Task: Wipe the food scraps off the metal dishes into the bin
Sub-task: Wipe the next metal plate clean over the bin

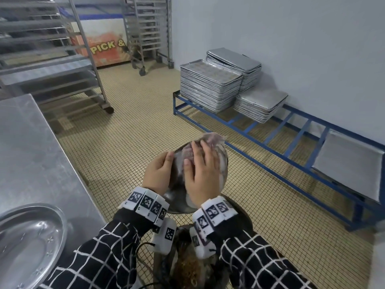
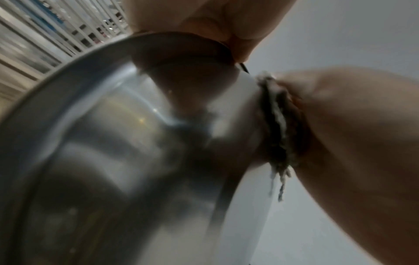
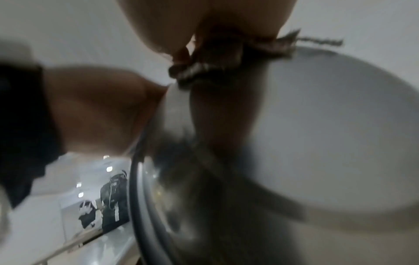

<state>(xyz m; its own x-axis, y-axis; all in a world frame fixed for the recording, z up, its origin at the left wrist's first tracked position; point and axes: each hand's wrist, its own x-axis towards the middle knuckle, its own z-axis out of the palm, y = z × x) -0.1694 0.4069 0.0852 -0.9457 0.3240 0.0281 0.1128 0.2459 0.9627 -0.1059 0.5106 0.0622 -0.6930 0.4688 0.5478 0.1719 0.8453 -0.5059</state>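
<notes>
1. We hold the metal dish [image 1: 223, 161] just below the centre of the head view, tipped steeply, its hollow side facing us and its lower rim over the bin [image 1: 239, 207] at the bottom centre.
2. Our left hand [image 1: 158, 174] grips the dish's left rim, thumb curled over the edge onto the inner face and the other fingers hidden behind; the left wrist view shows the thumb hooked on that rim.
3. Our right hand [image 1: 201, 176] lies flat on the inner face with fingers extended, pressing a crumpled wiping cloth [image 1: 212, 137] against the metal; the cloth sticks out past the fingertips at the dish's upper edge.
4. The relation that counts: the cloth sits at the high end of the dish and the bin lies straight down the slope, toward the bottom of the frame. We judge the next stroke should pull from upper rim to lower rim, so scraps drop into the bin.
5. Brownish scraps [image 1: 187, 272] already lie in the bin below our wrists.
6. Further out, another metal dish [image 1: 31, 236] rests on the steel table [image 1: 27, 142] at lower left.
7. Stacks of baking trays [image 1: 210, 86] sit on a blue rack [image 1: 270, 130] along the wall, right of centre.
</notes>
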